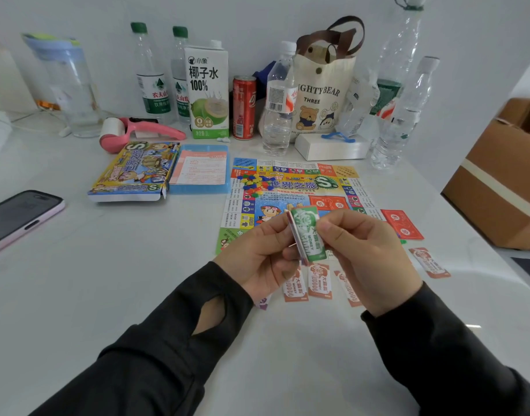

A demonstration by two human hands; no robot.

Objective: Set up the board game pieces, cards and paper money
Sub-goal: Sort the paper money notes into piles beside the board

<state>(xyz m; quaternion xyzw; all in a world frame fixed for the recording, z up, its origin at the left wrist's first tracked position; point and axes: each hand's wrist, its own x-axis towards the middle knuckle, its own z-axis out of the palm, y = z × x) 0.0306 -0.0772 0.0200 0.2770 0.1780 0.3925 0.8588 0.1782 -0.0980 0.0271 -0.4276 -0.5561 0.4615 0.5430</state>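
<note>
Your left hand [257,253] grips the stack of paper money [295,234] by its side, close before you and above the table [137,280]. Your right hand [365,253] pinches the green top note [310,235], probably to peel it off for sorting. Orange notes [319,280] lie in a row just under your hands, near the front edge of the board [287,187]. Coloured pieces [253,181] sit heaped on the board, and a red card [403,225] lies at its right side, so money seems to be the step in hand.

So the left hand [257,253] and right hand [365,250] block the near edge of the game board [290,187], and their paper money stack [307,235] only shows its top note. The left edge chops the phone [14,217], the right edge the cardboard box [497,199].
</note>
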